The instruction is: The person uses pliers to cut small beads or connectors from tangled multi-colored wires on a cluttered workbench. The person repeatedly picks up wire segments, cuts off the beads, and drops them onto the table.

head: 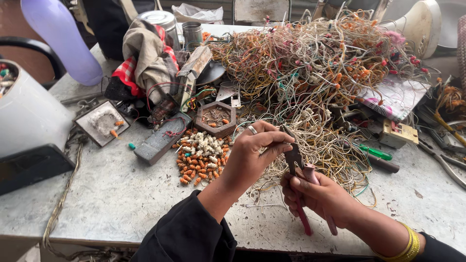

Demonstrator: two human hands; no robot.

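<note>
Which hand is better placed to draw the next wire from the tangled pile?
Left hand: its fingers pinch a thin wire beside the tangled multicoloured wire pile, while the right hand is occupied gripping the pink-handled metal pliers.

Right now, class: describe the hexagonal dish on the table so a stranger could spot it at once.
Start at the big tangle of wires heaped on the grey table. At its left edge sits the hexagonal dish, just above the pile of orange and white beads. It alone is six-sided, brown and shallow.
</note>
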